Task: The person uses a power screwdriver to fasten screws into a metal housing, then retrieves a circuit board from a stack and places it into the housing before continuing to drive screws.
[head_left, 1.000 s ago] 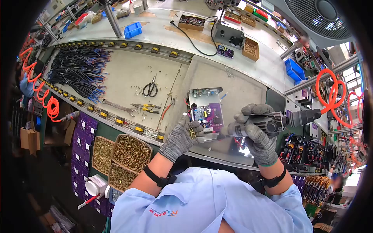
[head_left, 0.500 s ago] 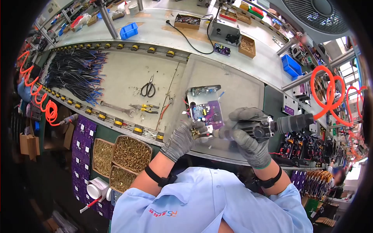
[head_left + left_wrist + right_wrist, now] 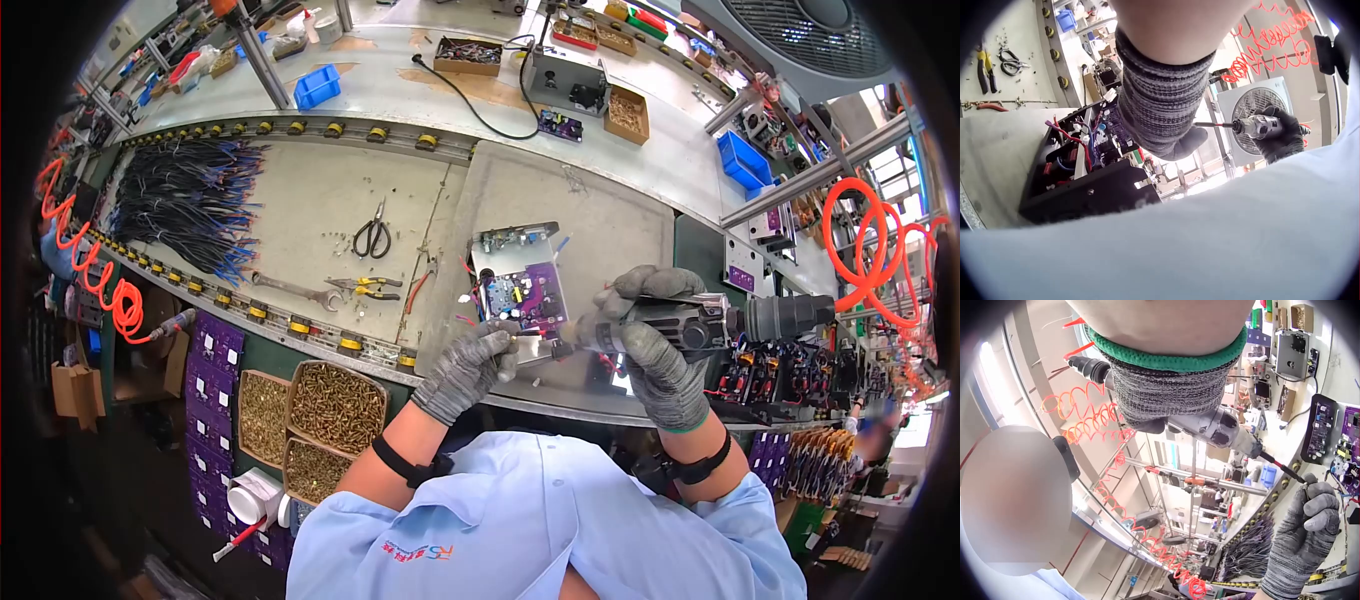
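Red "RS" logo with illegible characters on blue shirt [image 3: 420, 549]

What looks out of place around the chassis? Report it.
Little stands out. Small loose bits lie scattered on the mat near the scissors, and the pliers and wrench lie loose. The chassis sits flat.

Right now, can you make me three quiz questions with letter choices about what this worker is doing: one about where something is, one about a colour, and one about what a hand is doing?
1. Where are the scissors?
A. on the bench, left of the circuit board unit
B. in the screw tray
C. in a hand

2. What colour is the coiled air hose at the right?
A. blue
B. orange
C. green

3. What is the right hand doing?
A. lying flat
B. gripping the power screwdriver
C. holding pliers

Answers: 1 A, they lie on the bench surface; 2 B, its loops are bright orange; 3 B, gloved fingers wrap the tool body.
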Available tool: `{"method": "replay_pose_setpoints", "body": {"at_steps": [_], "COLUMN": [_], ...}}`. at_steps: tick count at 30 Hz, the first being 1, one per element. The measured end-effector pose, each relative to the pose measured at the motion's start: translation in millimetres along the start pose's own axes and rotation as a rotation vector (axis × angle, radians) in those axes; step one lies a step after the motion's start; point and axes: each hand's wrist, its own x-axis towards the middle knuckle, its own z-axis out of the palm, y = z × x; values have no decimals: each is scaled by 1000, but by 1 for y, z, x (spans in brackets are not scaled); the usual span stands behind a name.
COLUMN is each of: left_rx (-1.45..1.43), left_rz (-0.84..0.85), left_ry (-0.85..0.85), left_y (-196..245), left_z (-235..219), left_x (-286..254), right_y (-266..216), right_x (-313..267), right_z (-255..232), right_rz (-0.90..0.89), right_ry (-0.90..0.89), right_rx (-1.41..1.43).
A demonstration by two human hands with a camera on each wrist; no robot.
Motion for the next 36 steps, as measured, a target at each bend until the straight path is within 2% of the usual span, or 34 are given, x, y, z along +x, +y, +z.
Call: {"method": "replay_pose_setpoints", "body": {"at_steps": [5,14,20,23,25,26,28,29,31,32,36], "left_rx": [-12,22,256,370,246,249,201,201,290,278,184], "left_rz": [-48,-22,44,25,-119,-119,-229,-227,-243,-228,-187], "left_ry": [-24,-82,7,9,-140,-140,-120,-120,107,158,242], "left_y": [7,1,2,7,10,11,12,13,14,16,25], "left_z": [2,13,19,15,11,11,11,12,12,6,-8], "left_x": [1,8,9,9,10,12,14,14,14,13,-16], "right_y": [-5,-6,-10,-14,-10,-7,-5,-4,8,13,43], "right_x": [3,-6,-11,-13,-12,-11,-11,-12,-15,-15,-9], "right_z": [-2,-14,-19,-15,-20,-24,-29,-32,-39,-41,-50], "right_rz": [24,-5,-5,23,3,-18,-18,-14,-26,-2,49], "right_ry": [-21,60,61,113,106,95,106,116,141,179,234], "right_rx": [137,97,52,105,137,165,158,151,121,88,48]}}
